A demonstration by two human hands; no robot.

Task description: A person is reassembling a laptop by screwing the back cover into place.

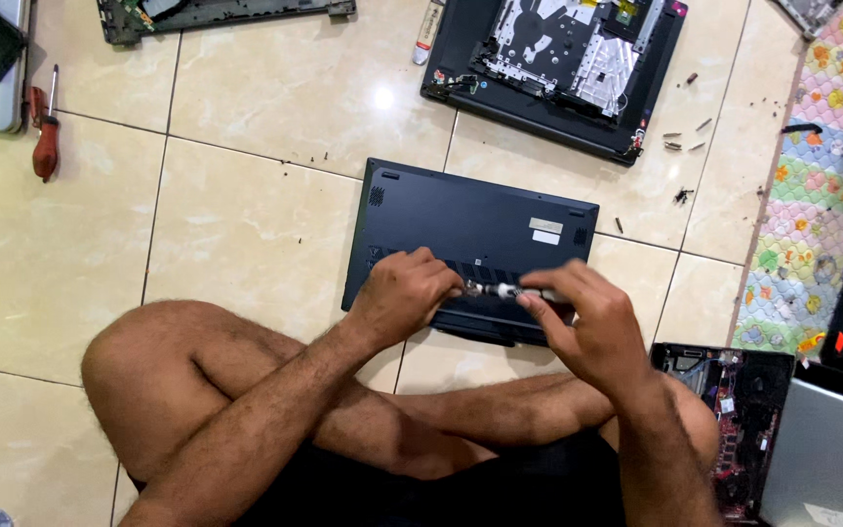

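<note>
Nearest the crossed legs, the dark laptop (470,234) lies underside up on the tiled floor (246,224). At its near edge the left hand (410,293) presses down with curled fingers, and the right hand (587,327) grips a slim screwdriver (504,290) lying nearly level between both hands. The laptop looks stiff, flat and moderately heavy, its shell smooth and easily scratched; it is best held by its long edges. Right of the laptop sits an open red circuit board (734,410). Beyond the laptop lies a stripped laptop chassis (558,68); far left, a red-handled screwdriver (46,127).
</note>
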